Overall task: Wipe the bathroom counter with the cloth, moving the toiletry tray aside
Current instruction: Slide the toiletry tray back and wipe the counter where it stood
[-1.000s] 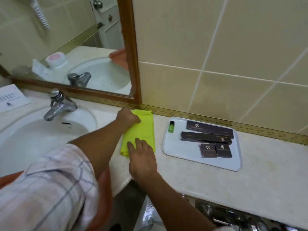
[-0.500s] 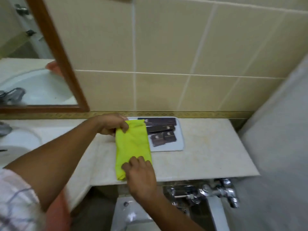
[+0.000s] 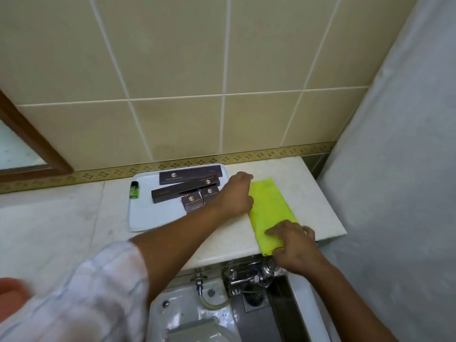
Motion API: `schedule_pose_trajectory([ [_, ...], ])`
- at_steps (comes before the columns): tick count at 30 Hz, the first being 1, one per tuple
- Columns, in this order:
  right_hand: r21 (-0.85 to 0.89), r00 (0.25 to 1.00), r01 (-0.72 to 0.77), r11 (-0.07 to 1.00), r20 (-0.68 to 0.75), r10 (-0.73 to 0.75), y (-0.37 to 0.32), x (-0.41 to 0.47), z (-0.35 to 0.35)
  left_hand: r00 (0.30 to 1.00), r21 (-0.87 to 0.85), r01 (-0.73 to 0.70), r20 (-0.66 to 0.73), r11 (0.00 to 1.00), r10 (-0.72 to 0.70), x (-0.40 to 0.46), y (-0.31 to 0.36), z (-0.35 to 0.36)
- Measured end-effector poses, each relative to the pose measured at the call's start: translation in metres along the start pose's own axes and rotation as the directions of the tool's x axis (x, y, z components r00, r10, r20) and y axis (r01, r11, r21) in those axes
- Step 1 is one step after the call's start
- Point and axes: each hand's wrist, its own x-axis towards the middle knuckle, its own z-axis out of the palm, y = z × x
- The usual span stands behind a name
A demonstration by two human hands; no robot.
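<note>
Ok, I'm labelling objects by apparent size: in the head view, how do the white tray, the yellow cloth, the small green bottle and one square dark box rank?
1. White tray, partly hidden by the left arm.
2. Yellow cloth, partly under both hands.
3. Square dark box.
4. Small green bottle.
The box and bottle look close; the box seems somewhat larger.

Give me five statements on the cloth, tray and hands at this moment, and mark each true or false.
1. Both hands, left hand and right hand, press on the yellow cloth. True.
2. The cloth lies left of the white tray. False: it lies to the tray's right.
3. The tray holds dark boxes and a small green bottle. True.
4. The cloth lies in the tray. False: it lies on the counter.
5. The tray stands against the tiled wall. True.
</note>
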Motion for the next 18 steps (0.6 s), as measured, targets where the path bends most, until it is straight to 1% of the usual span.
schedule_pose_trajectory([
  [1,0.071,0.995,0.034,0.997,-0.097,-0.027,0.001,0.006,-0.002,0.987,0.033,-0.120,-0.106,0.992,0.123,-0.025,-0.007,0.009],
  [2,0.113,0.977,0.077,0.991,-0.204,-0.053,-0.001,0.016,-0.002,0.960,0.065,-0.236,-0.142,0.970,0.243,-0.051,-0.015,0.017],
  [3,0.116,0.954,0.113,0.987,-0.289,-0.076,-0.004,0.026,-0.001,0.928,0.089,-0.349,-0.109,0.933,0.357,-0.076,-0.024,0.022],
  [4,0.088,0.942,0.126,0.988,-0.324,-0.091,-0.009,0.037,0.002,0.891,0.100,-0.449,-0.033,0.888,0.454,-0.095,-0.033,0.025],
  [5,0.042,0.946,0.123,0.991,-0.305,-0.105,-0.016,0.048,0.006,0.856,0.112,-0.517,0.045,0.849,0.515,-0.106,-0.042,0.026],
  [6,-0.006,0.960,0.110,0.994,-0.258,-0.108,-0.021,0.057,0.014,0.831,0.129,-0.556,0.093,0.821,0.548,-0.112,-0.047,0.027],
  [8,-0.081,0.977,0.062,0.995,-0.201,-0.077,-0.025,0.074,0.034,0.824,0.136,-0.566,0.105,0.813,0.556,-0.114,-0.053,0.029],
  [10,-0.107,0.977,0.017,0.994,-0.208,-0.039,-0.027,0.095,0.040,0.826,0.130,-0.564,0.090,0.816,0.557,-0.109,-0.056,0.032],
  [12,-0.122,0.979,-0.001,0.993,-0.203,-0.024,-0.029,0.122,0.032,0.833,0.107,-0.552,0.107,0.827,0.543,-0.107,-0.062,0.037],
  [16,-0.131,0.977,0.032,0.991,-0.203,-0.058,-0.020,0.167,0.016,0.843,0.078,-0.531,0.143,0.844,0.518,-0.102,-0.067,0.040],
  [18,-0.139,0.972,0.038,0.990,-0.226,-0.069,-0.002,0.177,0.011,0.847,0.076,-0.524,0.146,0.848,0.511,-0.101,-0.067,0.040],
])
